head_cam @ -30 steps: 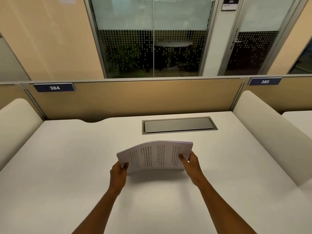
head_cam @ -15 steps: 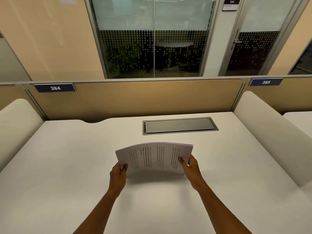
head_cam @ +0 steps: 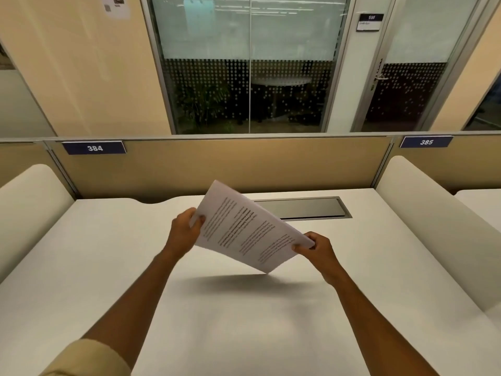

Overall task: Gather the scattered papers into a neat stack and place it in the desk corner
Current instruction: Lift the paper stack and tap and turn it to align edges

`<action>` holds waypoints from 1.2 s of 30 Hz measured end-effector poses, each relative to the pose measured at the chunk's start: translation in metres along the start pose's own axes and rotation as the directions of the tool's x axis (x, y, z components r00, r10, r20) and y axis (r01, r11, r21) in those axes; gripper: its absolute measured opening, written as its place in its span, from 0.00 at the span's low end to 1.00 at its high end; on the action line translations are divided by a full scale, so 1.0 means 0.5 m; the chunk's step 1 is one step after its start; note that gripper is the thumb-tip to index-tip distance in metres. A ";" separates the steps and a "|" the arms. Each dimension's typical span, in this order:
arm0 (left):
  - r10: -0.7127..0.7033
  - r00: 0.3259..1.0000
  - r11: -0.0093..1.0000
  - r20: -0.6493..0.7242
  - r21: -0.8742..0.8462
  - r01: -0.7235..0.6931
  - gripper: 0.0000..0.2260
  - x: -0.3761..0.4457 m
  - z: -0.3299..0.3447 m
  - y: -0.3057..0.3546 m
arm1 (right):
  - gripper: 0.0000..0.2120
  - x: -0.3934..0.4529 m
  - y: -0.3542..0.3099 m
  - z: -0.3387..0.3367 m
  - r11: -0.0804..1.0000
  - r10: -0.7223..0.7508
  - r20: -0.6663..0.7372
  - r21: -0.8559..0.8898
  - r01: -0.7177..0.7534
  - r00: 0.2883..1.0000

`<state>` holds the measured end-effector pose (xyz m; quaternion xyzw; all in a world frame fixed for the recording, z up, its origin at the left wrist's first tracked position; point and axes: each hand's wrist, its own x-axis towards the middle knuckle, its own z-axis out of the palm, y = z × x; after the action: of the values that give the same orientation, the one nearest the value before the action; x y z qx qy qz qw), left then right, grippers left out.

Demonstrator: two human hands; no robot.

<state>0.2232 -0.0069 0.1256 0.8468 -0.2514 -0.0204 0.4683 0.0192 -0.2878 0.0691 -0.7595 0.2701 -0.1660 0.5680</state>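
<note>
A stack of white printed papers (head_cam: pixel 244 229) is held in the air above the white desk (head_cam: pixel 244 321), turned diagonally with one corner pointing up and its lowest corner clear of the surface. My left hand (head_cam: pixel 184 232) grips the stack's left edge. My right hand (head_cam: pixel 317 246) pinches its right corner. The printed text faces me, upside down. A shadow of the stack lies on the desk below it.
A grey cable-tray lid (head_cam: pixel 306 207) is set into the desk behind the papers. Cream side dividers stand at the left (head_cam: pixel 29 202) and right (head_cam: pixel 423 213). A tan back partition (head_cam: pixel 217 164) with the label 384 closes the far edge.
The stack was standing on its long edge on the desk between both hands. Now it is lifted off the surface and rotated to a diagonal tilt, both hands raised with it.
</note>
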 end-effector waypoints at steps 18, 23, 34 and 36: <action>0.325 0.896 0.742 0.302 0.506 -0.440 0.06 0.057 0.045 0.234 | 0.10 0.036 -0.127 0.064 0.983 -0.180 -0.001 0.031 0.180 0.984; 0.352 0.914 0.772 0.200 0.490 -0.405 0.11 0.059 0.043 0.212 | 0.05 0.017 -0.126 0.059 0.974 -0.199 -0.012 0.111 0.199 0.980; -0.043 0.973 0.854 0.225 -0.497 0.152 0.15 0.002 0.036 0.070 | 0.11 0.005 -0.089 0.035 0.961 -0.095 -0.032 0.258 0.100 0.995; -0.046 0.955 0.819 0.293 -0.536 0.204 0.17 -0.022 0.060 0.046 | 0.11 0.002 -0.088 0.041 0.957 -0.096 -0.036 0.273 0.102 0.995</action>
<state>0.1963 -0.0356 0.1250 0.6759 -0.2386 -0.2379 0.6554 0.0411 -0.2634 0.1048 -0.6841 0.2126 -0.2386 0.6557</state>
